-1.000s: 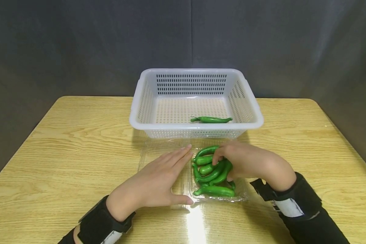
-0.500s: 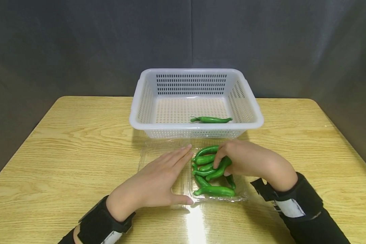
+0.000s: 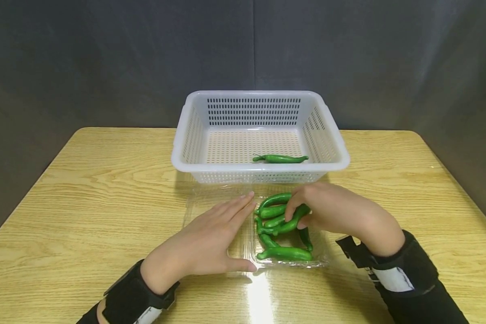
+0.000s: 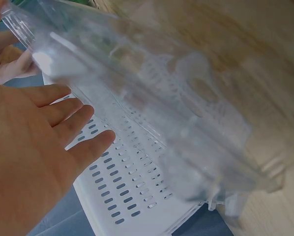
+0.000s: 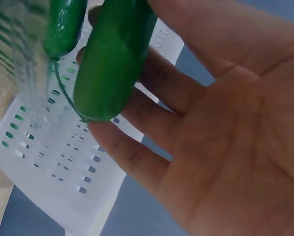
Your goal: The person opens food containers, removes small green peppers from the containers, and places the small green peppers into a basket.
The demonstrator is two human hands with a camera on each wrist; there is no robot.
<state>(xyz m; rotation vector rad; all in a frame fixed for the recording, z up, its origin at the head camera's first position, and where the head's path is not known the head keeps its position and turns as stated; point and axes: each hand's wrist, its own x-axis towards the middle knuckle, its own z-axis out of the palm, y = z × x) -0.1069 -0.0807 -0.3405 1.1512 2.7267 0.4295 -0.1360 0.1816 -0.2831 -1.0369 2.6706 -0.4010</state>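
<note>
My right hand (image 3: pixel 344 211) pinches a green chili pepper (image 3: pixel 294 223) between thumb and fingers, over the right half of a clear plastic clamshell box (image 3: pixel 321 253). In the right wrist view this pepper (image 5: pixel 115 64) looms large, its blunt end free of the fingers. Several other green peppers (image 3: pixel 285 254) lie in that half, some partly under the right hand. My left hand (image 3: pixel 206 240) spreads over the box's left half and fold, thumb stretched out. Its straight fingers show in the left wrist view beside the clear plastic (image 4: pixel 137 98); firm contact cannot be made out.
Behind the box stands a white perforated basket (image 3: pixel 263 168). Near its front wall lies a green pepper (image 3: pixel 283 159), possibly more than one. All rests on a wood-grain table (image 3: pixel 105 180), with a dark cloth backdrop (image 3: pixel 146 67) behind and at the sides.
The right hand has shifted a pepper up and turned it flatter, away from the near side of the box, baring some of the box floor. The left hand has stayed in place.
</note>
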